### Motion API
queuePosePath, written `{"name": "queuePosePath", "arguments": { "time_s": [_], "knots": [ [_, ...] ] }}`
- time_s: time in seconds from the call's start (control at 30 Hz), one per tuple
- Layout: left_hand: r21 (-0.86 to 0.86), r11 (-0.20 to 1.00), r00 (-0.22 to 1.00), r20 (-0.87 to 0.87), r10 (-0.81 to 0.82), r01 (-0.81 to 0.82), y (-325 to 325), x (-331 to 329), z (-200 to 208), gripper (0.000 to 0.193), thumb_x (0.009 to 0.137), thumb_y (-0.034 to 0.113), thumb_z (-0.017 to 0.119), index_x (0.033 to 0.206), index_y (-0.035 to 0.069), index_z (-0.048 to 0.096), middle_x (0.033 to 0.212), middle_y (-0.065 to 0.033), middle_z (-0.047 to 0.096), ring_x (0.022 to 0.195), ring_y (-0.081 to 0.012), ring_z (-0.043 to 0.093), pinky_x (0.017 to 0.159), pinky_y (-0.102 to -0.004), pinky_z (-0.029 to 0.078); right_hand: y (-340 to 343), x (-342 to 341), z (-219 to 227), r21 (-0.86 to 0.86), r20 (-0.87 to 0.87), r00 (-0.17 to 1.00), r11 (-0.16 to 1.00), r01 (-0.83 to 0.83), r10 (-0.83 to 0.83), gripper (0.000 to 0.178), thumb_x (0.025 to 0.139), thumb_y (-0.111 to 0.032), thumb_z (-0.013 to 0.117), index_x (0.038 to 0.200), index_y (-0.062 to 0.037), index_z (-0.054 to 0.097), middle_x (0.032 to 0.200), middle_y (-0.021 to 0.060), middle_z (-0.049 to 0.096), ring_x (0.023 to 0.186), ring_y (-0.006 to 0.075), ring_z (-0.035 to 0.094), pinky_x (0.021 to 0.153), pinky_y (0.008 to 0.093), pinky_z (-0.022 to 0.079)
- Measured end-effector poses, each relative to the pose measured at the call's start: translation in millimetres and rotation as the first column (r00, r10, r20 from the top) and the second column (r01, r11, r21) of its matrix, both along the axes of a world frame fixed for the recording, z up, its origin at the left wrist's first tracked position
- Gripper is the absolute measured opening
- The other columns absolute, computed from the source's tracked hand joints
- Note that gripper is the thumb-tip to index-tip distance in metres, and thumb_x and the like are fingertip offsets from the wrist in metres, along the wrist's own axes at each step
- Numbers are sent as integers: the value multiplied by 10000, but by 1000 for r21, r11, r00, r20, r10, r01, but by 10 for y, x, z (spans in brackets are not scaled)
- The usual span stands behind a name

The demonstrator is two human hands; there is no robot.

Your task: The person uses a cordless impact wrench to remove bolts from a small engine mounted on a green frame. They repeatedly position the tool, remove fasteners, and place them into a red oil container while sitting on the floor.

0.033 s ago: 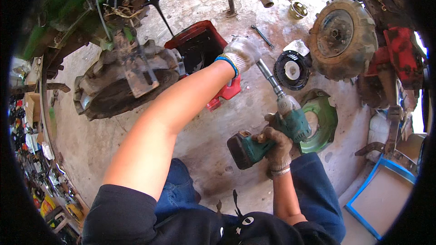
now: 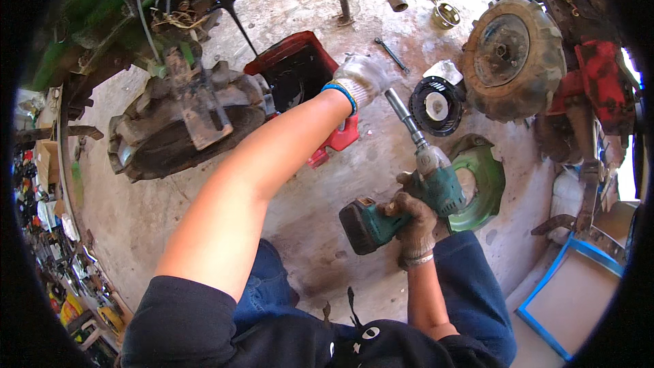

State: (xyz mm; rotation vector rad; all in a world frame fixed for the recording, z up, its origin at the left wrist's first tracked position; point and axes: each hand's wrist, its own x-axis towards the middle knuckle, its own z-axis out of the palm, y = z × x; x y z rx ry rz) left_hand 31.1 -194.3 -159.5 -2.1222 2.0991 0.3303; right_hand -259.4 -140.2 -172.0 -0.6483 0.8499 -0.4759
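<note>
right hand (image 2: pixel 417 223) clamped on one cordless impact wrench (image 2: pixel 441 188). left hand (image 2: pixel 366 77) near its one socket (image 2: pixel 402 112), can't tell its grip. one spanner (image 2: pixel 392 55) beyond.

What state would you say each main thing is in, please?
Left hand: gloved, near the socket tip, grip unclear
Right hand: gloved, closed around the power tool
Power tool: held, battery attached
Red container: open, dark liquid inside
Spanner: lying on the floor
Treaded wheel: upright
Green cover: lying on the floor
</note>
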Motion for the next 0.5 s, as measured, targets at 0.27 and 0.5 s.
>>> {"name": "queuePosePath", "arguments": {
  "time_s": [0.27, 0.5],
  "knots": [
    [-267, 955, 992, -34, 122, -127, -200, -231, -415, 181, 820, 75, 554, 921, 14, 691, 874, -201, 694, 822, -354, 703, 641, -461, 564, -82, -200, -164, -6, -117, 993, 1000, 7, -8, 167, 853, -154, 606, 790, -1, 588, 737, 76, 560, 736, 201, 564, 802, 344, 484],
    [-342, 940, 995, -80, -54, 24, 1073, -613, -463, 80, 772, 84, 547, 721, 87, 609, 634, -102, 633, 567, -247, 652, 482, -408, 519, -172, -92, -292, -31, -119, 987, 994, 105, -108, 484, 822, -127, 606, 1263, 26, 479, 699, 70, 532, 651, 227, 572, 733, 433, 532]
  ]
}}
